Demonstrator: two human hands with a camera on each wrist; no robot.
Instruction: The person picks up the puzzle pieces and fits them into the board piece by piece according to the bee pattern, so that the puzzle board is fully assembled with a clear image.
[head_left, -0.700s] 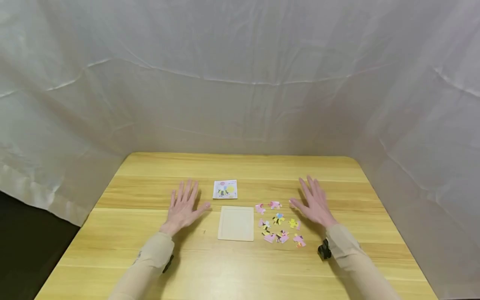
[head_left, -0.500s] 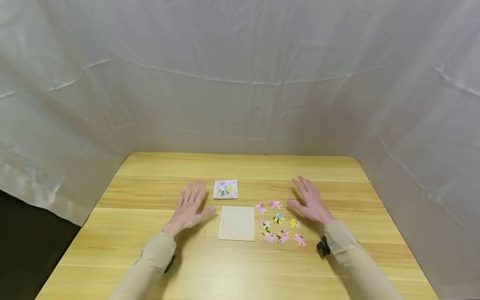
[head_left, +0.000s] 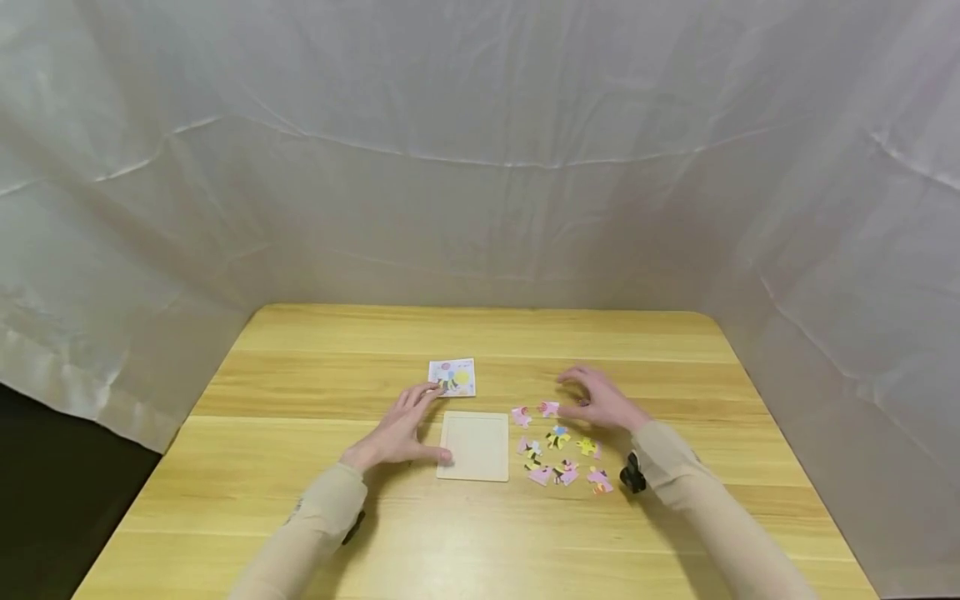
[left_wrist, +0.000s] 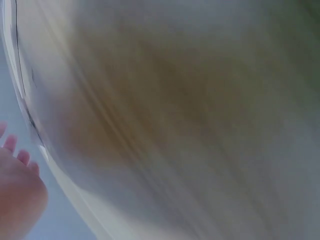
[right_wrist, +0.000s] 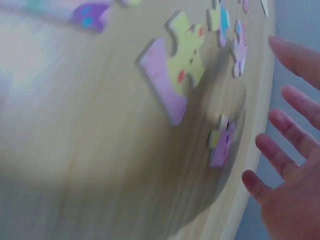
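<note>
A pale wooden puzzle tray (head_left: 473, 447) lies on the table with nothing in it. My left hand (head_left: 411, 425) rests flat at its left edge, thumb at the tray's near left corner and fingertips just short of a small picture card (head_left: 452, 377). Several loose puzzle pieces (head_left: 558, 446) in pink, yellow and blue lie to the right of the tray. My right hand (head_left: 583, 398) hovers over their far side with loosely curled fingers, beside a pink piece (head_left: 549, 408), and holds nothing. The right wrist view shows spread fingers (right_wrist: 295, 150) near a pink and yellow piece (right_wrist: 176, 75).
The wooden table (head_left: 480, 333) has rounded far corners and is ringed by white fabric walls (head_left: 480, 167). A dark gap lies off the table's left side. The left wrist view is motion blurred, showing only my left hand (left_wrist: 15, 195).
Both hands moved inward. The left slid right to the tray's edge. The right moved left toward the pieces and its fingers went from flat to loosely curled.
</note>
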